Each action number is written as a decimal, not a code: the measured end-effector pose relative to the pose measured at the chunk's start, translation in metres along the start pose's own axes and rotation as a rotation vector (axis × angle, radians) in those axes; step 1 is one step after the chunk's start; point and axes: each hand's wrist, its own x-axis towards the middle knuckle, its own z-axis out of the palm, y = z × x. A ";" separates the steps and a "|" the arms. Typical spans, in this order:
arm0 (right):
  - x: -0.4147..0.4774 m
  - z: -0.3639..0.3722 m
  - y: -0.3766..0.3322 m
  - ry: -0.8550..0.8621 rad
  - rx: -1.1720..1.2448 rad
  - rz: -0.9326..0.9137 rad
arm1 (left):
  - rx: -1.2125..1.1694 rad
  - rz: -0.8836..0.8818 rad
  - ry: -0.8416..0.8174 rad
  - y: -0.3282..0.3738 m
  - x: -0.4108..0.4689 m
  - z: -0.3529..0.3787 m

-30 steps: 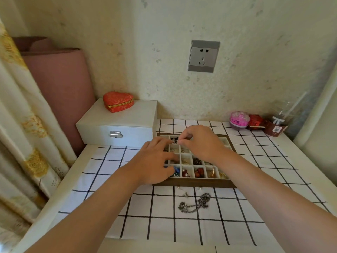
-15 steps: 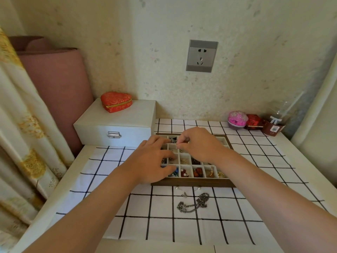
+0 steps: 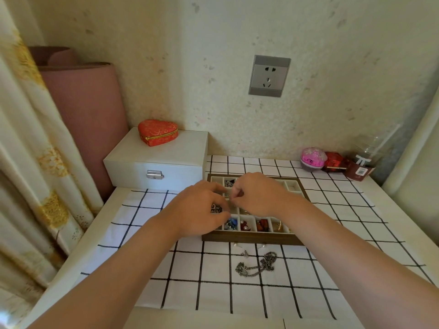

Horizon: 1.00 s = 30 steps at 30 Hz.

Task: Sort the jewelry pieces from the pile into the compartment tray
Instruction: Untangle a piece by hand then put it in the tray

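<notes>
Toward the tabletop's far edge, the compartment tray (image 3: 251, 239) lies under both hands. Left hand (image 3: 197, 210) and right hand (image 3: 259, 193) meet above its far-left compartments, fingers curled narrow, tips nearly touching; whether they pinch a piece cannot be told. The jewelry pile (image 3: 257, 263) lies just beside the tray's near wall.

Ahead of me: speckled cream wall (image 3: 213, 67) with grey socket (image 3: 269, 76); floral curtain (image 3: 31, 174) at my left; black-grid white cloth (image 3: 213, 293) covers the tabletop (image 3: 107, 210)

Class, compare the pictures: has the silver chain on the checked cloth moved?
No. The silver chain lies on the same squares of the checked cloth, just in front of the tray.
</notes>
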 end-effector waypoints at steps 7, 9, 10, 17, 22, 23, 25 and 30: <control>0.003 0.011 -0.013 0.020 -0.273 0.013 | 0.039 -0.023 0.083 0.000 -0.002 0.000; 0.002 0.011 -0.016 0.031 -0.298 0.002 | 0.040 -0.030 0.051 -0.002 -0.002 0.001; 0.001 0.011 -0.016 0.029 -0.298 0.002 | 0.043 -0.032 0.035 -0.002 -0.002 0.002; -0.002 0.003 -0.002 -0.068 -0.073 0.009 | 0.041 -0.032 -0.008 -0.002 -0.004 0.001; -0.013 -0.014 0.004 0.051 0.089 0.010 | 0.035 -0.020 0.028 0.003 -0.007 -0.003; -0.017 -0.016 0.005 0.071 0.095 0.008 | 0.039 -0.006 0.040 0.005 -0.008 -0.004; -0.028 -0.017 0.004 0.073 0.114 -0.014 | 0.036 0.021 0.052 0.013 -0.011 -0.005; -0.059 -0.010 -0.001 -0.087 0.108 -0.097 | 0.027 0.022 -0.046 0.035 -0.025 -0.006</control>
